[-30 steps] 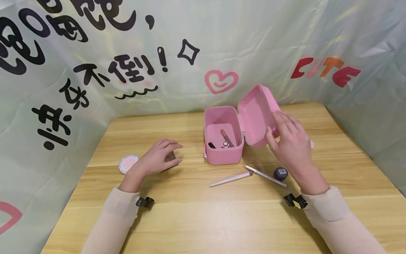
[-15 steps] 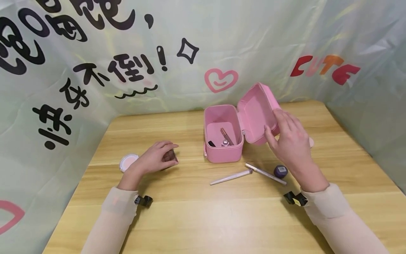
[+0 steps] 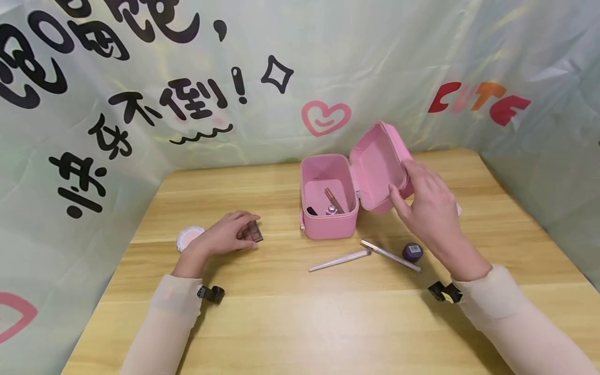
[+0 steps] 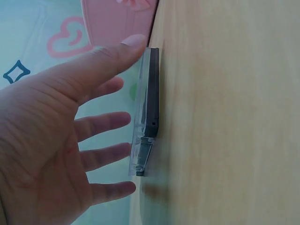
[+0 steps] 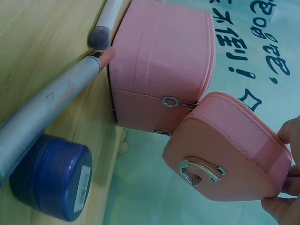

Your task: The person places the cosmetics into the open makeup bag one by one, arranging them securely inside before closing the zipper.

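My left hand point(image 3: 224, 234) reaches over a brown eyeshadow palette point(image 3: 252, 232) lying on the table. In the left wrist view the palette point(image 4: 153, 93) shows edge-on with a clear lid; the thumb tip is right at its end and the other fingers are spread loosely beside it. My right hand point(image 3: 432, 208) pinches the rim of the raised lid point(image 3: 378, 166) of a pink makeup case point(image 3: 330, 226). Inside the case lie a brown tube point(image 3: 334, 200), a small bottle with a shiny cap point(image 3: 331, 210) and a small black item point(image 3: 311, 211).
Before the case lie a pale-handled makeup brush point(image 3: 339, 260) and a silver brush point(image 3: 391, 255). A dark blue jar point(image 3: 412, 252) stands beside them. A round white-rimmed pink compact point(image 3: 188, 238) is behind my left wrist. A printed cloth point(image 3: 262, 130) hangs along the table's back edge.
My left hand has shifted slightly left over the palette, so more of the palette shows. My right hand still holds the lid up.
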Tool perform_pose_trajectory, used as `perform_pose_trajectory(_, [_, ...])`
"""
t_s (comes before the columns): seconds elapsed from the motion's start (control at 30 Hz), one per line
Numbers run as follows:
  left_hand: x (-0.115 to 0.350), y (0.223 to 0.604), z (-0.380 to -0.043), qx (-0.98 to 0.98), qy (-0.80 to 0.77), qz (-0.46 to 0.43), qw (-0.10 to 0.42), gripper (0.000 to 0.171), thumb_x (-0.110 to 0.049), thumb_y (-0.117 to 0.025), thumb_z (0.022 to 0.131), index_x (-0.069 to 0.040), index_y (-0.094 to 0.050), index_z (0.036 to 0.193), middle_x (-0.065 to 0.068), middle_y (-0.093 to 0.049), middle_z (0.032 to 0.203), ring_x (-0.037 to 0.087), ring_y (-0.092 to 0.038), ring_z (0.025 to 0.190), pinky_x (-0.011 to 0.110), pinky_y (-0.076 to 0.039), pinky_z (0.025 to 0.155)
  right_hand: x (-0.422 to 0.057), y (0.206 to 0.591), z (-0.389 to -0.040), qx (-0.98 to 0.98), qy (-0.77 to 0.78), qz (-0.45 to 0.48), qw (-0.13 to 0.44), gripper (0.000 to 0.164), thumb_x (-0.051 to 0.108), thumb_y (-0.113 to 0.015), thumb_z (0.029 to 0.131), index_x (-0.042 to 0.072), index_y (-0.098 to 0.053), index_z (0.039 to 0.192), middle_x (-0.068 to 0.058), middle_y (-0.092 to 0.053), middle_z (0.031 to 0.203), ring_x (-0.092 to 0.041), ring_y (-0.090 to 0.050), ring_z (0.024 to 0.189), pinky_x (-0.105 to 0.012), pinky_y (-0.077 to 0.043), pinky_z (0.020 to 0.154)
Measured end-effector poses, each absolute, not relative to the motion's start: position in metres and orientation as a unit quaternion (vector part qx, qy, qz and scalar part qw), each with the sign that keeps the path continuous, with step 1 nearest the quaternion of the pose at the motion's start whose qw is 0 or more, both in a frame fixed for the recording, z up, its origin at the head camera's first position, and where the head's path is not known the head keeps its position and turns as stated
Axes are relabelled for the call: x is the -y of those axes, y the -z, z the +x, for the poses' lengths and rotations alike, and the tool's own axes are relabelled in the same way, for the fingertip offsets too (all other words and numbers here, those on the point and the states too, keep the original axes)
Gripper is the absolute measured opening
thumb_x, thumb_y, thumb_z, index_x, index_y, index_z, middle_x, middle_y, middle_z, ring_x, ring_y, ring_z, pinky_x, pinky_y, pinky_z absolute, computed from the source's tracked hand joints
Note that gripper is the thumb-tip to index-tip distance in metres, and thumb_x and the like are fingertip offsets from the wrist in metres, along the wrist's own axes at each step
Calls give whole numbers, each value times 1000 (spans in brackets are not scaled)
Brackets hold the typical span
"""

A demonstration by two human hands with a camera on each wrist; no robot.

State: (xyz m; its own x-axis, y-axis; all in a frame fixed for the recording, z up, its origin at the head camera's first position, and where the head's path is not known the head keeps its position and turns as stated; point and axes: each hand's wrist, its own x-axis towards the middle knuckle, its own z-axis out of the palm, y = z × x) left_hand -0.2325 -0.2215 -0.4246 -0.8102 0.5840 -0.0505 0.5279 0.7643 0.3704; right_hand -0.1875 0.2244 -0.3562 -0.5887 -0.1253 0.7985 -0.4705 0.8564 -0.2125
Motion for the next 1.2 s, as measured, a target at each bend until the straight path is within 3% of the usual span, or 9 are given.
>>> perform_pose_trajectory(0.27, [223, 423, -231, -936, -165, 292, 103, 70, -39, -76, 86, -9, -48, 144, 17, -47, 140, 38, -43, 127, 52, -37, 107, -225, 356, -187, 884, -188, 166, 395, 51, 25, -64, 87, -1, -57, 130, -23, -59, 130, -45, -56, 116, -62, -47, 93])
perform_pose_trajectory(0.53, [225, 423, -234, -939, -158, 289, 99, 68, -37, -75, 87, -7, -49, 142, 16, -52, 134, 36, -49, 122, 50, -41, 103, -220, 357, -191, 864, -205, 175, 425, 48, 23, -63, 88, -2, -59, 128, -23, -60, 127, -45, -56, 116, -56, -45, 100])
perform_pose_trajectory(0.8, [224, 422, -235, -942, -136, 292, 98, 62, -34, -73, 89, -7, -51, 140, 16, -53, 134, 34, -50, 120, 49, -43, 102, -216, 358, -189, 868, -208, 161, 421, 47, 21, -62, 89, -3, -58, 129, -23, -60, 128, -42, -54, 119, -56, -44, 101])
perform_pose_trajectory(1.0, [226, 418, -234, -939, -133, 308, 79, 60, -31, -75, 88, -3, -54, 137, 16, -56, 130, 32, -54, 115, 47, -44, 101, -211, 360, -187, 864, -225, 151, 424, 48, 14, -67, 87, -1, -58, 131, -22, -60, 129, -41, -54, 121, -57, -43, 102])
perform_pose_trajectory(1.2, [225, 409, -236, -931, -143, 334, 43, 57, -26, -76, 87, -1, -56, 134, 14, -59, 123, 26, -57, 104, 44, -48, 95, -211, 360, -186, 862, -223, 150, 430, 46, 19, -63, 89, -2, -59, 129, -22, -60, 128, -42, -54, 121, -56, -44, 102])
